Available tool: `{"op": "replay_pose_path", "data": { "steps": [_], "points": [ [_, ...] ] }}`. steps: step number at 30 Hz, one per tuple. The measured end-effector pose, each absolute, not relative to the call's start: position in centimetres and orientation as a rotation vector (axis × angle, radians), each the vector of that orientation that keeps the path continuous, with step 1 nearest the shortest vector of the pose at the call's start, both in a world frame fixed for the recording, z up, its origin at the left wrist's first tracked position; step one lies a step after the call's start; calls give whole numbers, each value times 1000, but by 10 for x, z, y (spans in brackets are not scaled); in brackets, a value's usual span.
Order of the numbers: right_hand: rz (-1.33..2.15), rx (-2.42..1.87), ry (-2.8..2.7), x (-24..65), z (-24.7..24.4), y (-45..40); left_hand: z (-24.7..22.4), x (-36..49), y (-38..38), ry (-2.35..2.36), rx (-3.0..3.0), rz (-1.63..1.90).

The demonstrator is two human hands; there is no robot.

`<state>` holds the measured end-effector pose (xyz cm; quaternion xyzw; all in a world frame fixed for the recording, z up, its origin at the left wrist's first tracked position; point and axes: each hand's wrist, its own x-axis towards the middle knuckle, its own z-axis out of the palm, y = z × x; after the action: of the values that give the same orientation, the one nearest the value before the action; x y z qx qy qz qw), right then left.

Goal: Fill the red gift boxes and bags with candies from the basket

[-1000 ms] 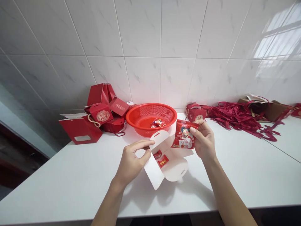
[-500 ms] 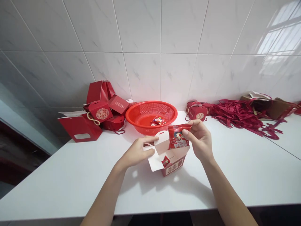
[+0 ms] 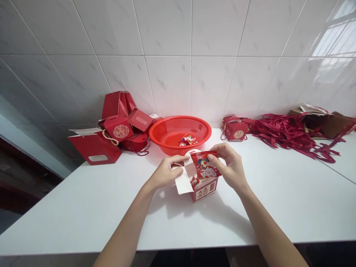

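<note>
A small red gift box [image 3: 205, 190] with white inner flaps stands open on the white table. My left hand [image 3: 167, 171] pinches the box's left flap [image 3: 184, 182] between thumb and fingers. Over the opening, my right hand [image 3: 229, 166] grips a red candy packet [image 3: 204, 166] with a cartoon figure, by its upper right side. The packet's lower edge is at the box rim; whether it touches inside I cannot tell. Beneath it, a smaller red-wrapped candy [image 3: 194, 181] shows inside the box.
Behind the box stands a red plastic basket [image 3: 158, 145] with some wrapped candies [image 3: 188, 139]. Several red boxes [image 3: 119, 129] are piled at left. A closed red box [image 3: 235, 129] and a heap of red ribbons [image 3: 283, 133] lie at back right, against the tiled wall.
My right hand has moved the packet left and down, closer over the box opening. My left hand keeps its hold on the flap. The view has shifted slightly.
</note>
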<state>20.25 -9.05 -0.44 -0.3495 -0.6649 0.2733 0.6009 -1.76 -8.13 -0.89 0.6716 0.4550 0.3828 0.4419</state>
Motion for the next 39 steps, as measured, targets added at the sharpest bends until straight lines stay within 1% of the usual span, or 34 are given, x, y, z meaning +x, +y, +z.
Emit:
{"op": "replay_pose_path", "data": {
  "steps": [8, 16, 21, 27, 32, 39],
  "points": [
    [944, -877, -1649, 202, -9, -87, -22, -19, -76, 1114, 1717, 1041],
    [960, -769, -1184, 196, 12, -85, -24, -16, -78, 978, 1842, 1262],
    [994, -660, -1061, 185, 22, -82, -17, -16, -85, 811, 1810, 1336],
    [1053, -641, -1118, 177, 13, -89, -12, -12, -96, 853, 1627, 1474],
    [1055, -684, -1242, 181, 11, -100, -11, -11, -102, 963, 1614, 1458],
    [1108, -699, -1314, 182, 13, -103, -11, -7, -106, 963, 1631, 1450]
  ]
}}
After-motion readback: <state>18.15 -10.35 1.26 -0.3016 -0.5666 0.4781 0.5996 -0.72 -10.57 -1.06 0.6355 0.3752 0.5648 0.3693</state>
